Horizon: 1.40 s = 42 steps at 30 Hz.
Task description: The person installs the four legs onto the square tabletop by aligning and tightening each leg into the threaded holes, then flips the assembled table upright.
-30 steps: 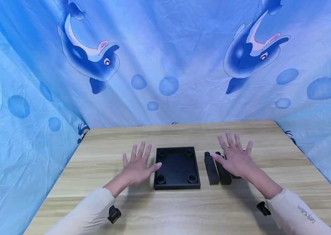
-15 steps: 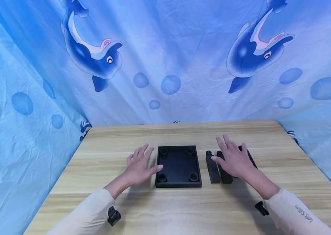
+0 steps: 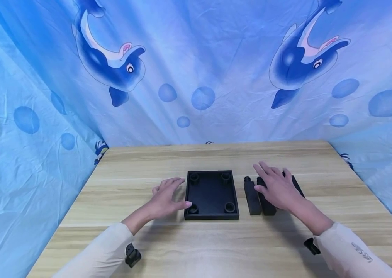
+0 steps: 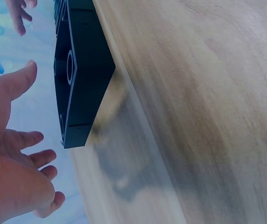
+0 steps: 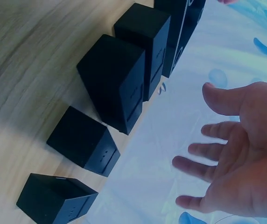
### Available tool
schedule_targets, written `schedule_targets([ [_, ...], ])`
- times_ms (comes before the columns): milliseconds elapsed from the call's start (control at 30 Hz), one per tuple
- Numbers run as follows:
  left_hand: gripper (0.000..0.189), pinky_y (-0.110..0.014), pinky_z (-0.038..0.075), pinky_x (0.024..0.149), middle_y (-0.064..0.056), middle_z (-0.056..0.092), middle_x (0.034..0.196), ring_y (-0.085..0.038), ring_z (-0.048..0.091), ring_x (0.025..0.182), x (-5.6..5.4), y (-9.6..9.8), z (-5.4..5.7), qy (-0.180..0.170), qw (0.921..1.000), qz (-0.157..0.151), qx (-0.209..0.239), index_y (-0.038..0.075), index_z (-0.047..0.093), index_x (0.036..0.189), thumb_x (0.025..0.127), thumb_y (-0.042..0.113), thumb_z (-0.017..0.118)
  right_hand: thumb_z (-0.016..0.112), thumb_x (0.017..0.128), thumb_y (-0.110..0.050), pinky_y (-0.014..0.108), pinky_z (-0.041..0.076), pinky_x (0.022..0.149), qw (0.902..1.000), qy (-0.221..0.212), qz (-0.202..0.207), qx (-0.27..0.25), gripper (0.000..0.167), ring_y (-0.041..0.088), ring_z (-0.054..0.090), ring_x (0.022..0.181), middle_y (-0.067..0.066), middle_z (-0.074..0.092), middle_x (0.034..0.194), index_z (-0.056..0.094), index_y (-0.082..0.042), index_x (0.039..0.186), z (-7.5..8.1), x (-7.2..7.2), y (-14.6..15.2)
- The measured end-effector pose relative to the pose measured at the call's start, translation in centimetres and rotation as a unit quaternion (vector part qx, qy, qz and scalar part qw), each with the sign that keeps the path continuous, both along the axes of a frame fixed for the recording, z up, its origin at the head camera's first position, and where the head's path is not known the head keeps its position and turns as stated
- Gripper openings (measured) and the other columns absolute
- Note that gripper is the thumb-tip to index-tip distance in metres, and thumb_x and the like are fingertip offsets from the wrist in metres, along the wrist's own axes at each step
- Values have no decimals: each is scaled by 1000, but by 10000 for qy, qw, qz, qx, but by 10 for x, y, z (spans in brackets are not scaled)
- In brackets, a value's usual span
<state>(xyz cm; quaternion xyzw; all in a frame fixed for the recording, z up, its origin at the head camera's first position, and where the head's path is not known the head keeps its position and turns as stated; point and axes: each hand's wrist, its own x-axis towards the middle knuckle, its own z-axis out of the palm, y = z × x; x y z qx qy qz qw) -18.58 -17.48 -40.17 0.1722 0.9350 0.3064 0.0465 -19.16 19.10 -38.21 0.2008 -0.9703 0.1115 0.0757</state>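
A square black tray-like panel [image 3: 211, 217] with a raised rim and a round socket [image 3: 229, 207] in each corner lies on the wooden table. My left hand [image 3: 162, 200] is at its left side, thumb over the near left corner and fingers bent slightly with nothing in them. Right of the panel lie several black block-shaped legs [image 3: 252, 200] with threaded-looking ends. Over the right-hand ones hovers my right hand [image 3: 280, 189], fingers relaxed and spread, hiding parts of them. The right wrist view shows the square ends of these legs [image 5: 110, 84] below the hand, apart from it.
A wood-grain table [image 3: 209, 247] carries everything. Blue curtains [image 3: 230, 77] printed with dolphins stand behind it and along both sides. A small black device [image 3: 133, 255] sits at the left sleeve, another [image 3: 312, 246] at the right.
Both hands have gone from flat, spread fingers to loosely bent ones and sunk a little. The left thumb now covers the panel's corner more. Panel and legs stay in place.
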Motion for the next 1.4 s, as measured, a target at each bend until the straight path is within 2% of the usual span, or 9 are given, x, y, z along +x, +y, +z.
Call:
schedule_targets([
  [200,81,-55,16,99,-11,39,146,-30,29,134,2,0,-4,-13,10000,-26,43,12,42,145,77,35,80,72,85,-8,67,23,97,9976,308,621,-18,57,38,47,123,13,57,133,53,-10,138,-7,-1,4],
  [400,87,-56,17,98,-9,44,139,-30,35,128,4,-1,-13,76,9999,-121,-35,13,46,142,69,34,87,75,77,4,64,31,93,9900,451,1270,409,60,36,48,119,12,56,134,60,-14,132,-16,-3,5],
  [600,88,-54,20,95,-9,47,138,-30,38,126,4,-3,-19,74,9994,-345,-25,12,45,142,68,34,87,69,71,18,57,35,84,9816,529,1700,685,64,29,47,111,10,56,135,68,-21,122,-22,-3,2],
  [767,85,-52,21,93,-6,51,134,-27,41,124,3,-3,-20,-38,9989,-458,-17,13,46,142,70,34,86,60,66,28,44,27,74,9782,308,1930,700,71,23,44,99,6,58,133,74,-26,111,-24,-1,-1],
  [967,76,-51,21,91,-3,53,133,-25,41,127,3,-2,-21,-52,9985,-540,1,14,52,137,71,32,85,63,63,28,39,18,69,9723,269,2208,718,68,16,33,81,3,65,122,78,-31,94,-28,0,-5],
  [1133,71,-53,21,91,-3,55,131,-26,42,126,4,-2,-21,11,9985,-538,29,13,55,133,71,31,86,69,63,24,43,22,72,9691,395,2320,746,62,15,34,80,2,67,117,78,-32,89,-33,0,-6],
  [1400,72,-52,20,91,-2,55,131,-26,42,125,4,-3,-22,82,9984,-558,42,14,55,134,71,32,85,68,61,23,41,20,72,9668,502,2383,772,63,15,36,81,1,67,115,78,-32,90,-36,-3,-5],
])
